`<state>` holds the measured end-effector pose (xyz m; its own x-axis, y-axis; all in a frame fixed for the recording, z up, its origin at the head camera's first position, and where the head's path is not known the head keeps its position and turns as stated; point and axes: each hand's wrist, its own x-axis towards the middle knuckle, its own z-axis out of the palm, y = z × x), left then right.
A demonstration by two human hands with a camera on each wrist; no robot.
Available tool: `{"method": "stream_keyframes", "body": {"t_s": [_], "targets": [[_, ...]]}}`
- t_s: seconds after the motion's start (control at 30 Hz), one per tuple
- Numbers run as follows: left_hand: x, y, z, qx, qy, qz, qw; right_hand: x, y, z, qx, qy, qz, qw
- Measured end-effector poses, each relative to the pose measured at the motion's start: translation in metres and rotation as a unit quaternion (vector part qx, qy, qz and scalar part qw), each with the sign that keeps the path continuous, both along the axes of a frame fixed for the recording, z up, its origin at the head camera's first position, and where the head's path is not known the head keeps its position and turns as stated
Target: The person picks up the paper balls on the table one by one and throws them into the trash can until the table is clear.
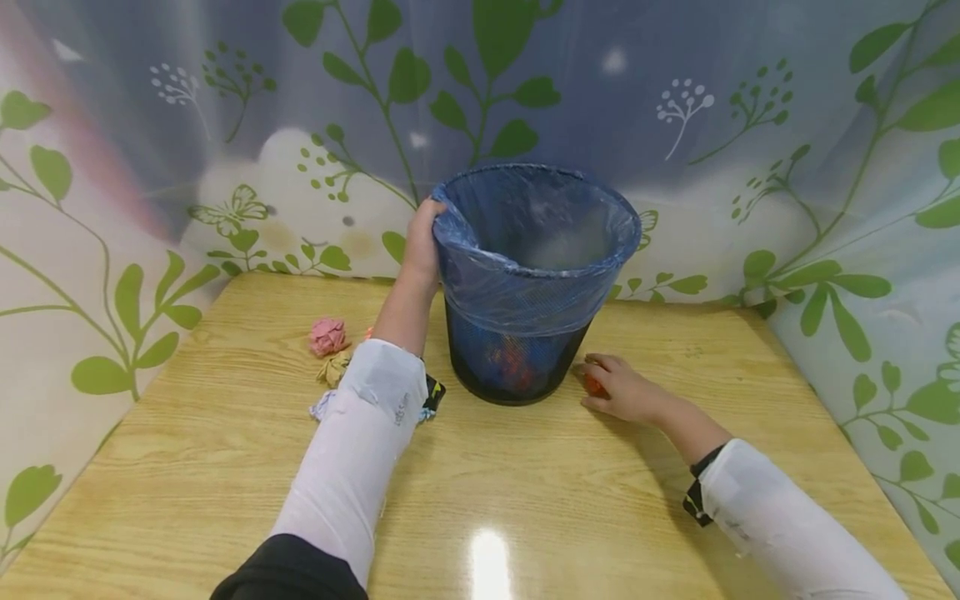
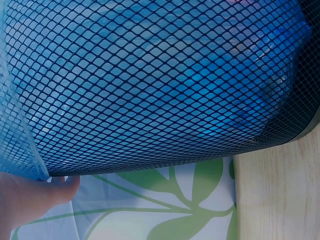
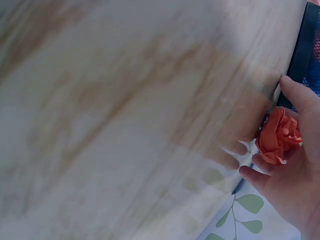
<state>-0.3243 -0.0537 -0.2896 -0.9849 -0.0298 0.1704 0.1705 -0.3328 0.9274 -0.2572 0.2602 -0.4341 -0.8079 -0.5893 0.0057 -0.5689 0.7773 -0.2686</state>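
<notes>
A black mesh wastebasket (image 1: 517, 321) stands on the table, lined with a clear blue plastic bag (image 1: 480, 287) folded over its rim. My left hand (image 1: 422, 242) grips the rim at its left side, thumb outside in the left wrist view. Reddish shapes show through the mesh low in the basket. To the right of its base, a crumpled orange-red paper ball (image 3: 280, 136) lies between the spread thumb and fingers of my right hand (image 1: 622, 390). That thumb stands apart from the ball in the right wrist view.
On the wooden table (image 1: 525, 475), left of the basket, lie a pink crumpled paper ball (image 1: 327, 336), a yellowish one (image 1: 333, 367) and a pale blue one (image 1: 322, 406), partly behind my left forearm. A leaf-patterned curtain (image 1: 360, 108) hangs behind and along both sides.
</notes>
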Motion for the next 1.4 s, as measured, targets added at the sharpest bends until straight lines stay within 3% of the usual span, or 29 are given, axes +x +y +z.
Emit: {"method": "stream_keyframes", "body": {"t_s": [0.43,0.9,1.1,1.4], "targets": [[-0.0006,-0.0012,0.0007,-0.003,0.0,-0.001,1.0,0.003,0.0008,-0.0008,-0.004,0.059,0.012,0.998],[0.0011,-0.0004,0.0012,-0.007,-0.004,-0.008,0.9999,0.0046,0.0002,-0.0033,-0.011,0.078,0.023,0.997],[0.0013,-0.0003,0.0012,0.004,-0.013,-0.004,0.9999,0.0052,-0.0007,0.0004,0.004,0.065,0.029,0.997],[0.0006,0.0006,0.0008,0.004,-0.001,0.007,1.0,0.0042,0.0017,0.0041,0.019,0.018,0.004,1.0]]}}
